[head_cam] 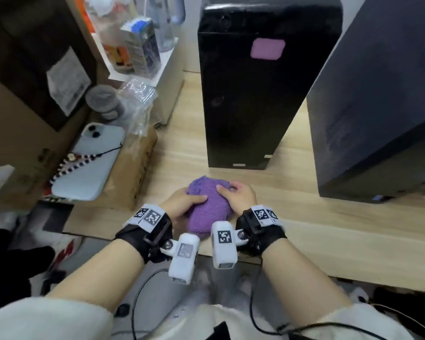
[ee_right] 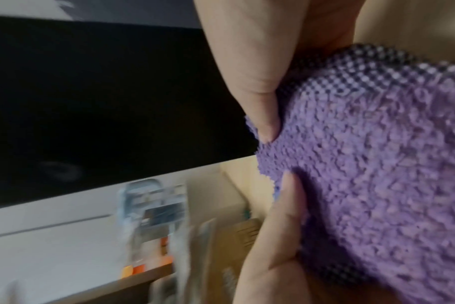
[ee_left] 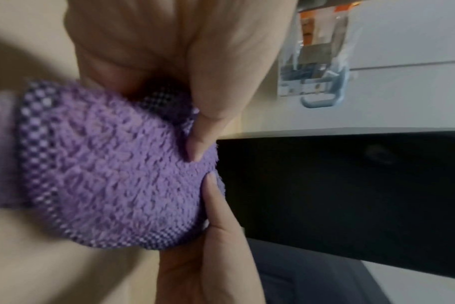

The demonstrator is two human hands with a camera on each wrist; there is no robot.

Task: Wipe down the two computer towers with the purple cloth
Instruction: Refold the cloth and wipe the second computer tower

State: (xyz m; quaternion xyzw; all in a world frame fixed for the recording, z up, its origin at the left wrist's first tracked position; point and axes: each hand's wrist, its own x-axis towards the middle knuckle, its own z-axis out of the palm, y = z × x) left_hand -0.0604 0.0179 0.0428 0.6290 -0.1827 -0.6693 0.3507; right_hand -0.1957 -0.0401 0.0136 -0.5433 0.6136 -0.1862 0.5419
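Both my hands hold a bunched purple cloth [head_cam: 207, 207] just above the wooden desk [head_cam: 304, 217], near its front edge. My left hand [head_cam: 187, 201] grips its left side and my right hand [head_cam: 233, 192] grips its right side, thumbs on top. In the left wrist view the cloth [ee_left: 112, 164] shows a checked border, and so does the cloth [ee_right: 377, 164] in the right wrist view. A glossy black tower [head_cam: 255, 99] stands upright just behind the cloth, with a purple patch [head_cam: 268, 49] on its top. A dark grey tower [head_cam: 378, 106] stands to its right.
A pale blue phone [head_cam: 91, 163] with a beaded strap lies on a cardboard box [head_cam: 130, 173] at the left. Behind it are a crumpled plastic bag [head_cam: 138, 104], tape rolls [head_cam: 103, 101] and packaged goods [head_cam: 140, 45]. Cables hang below the desk edge.
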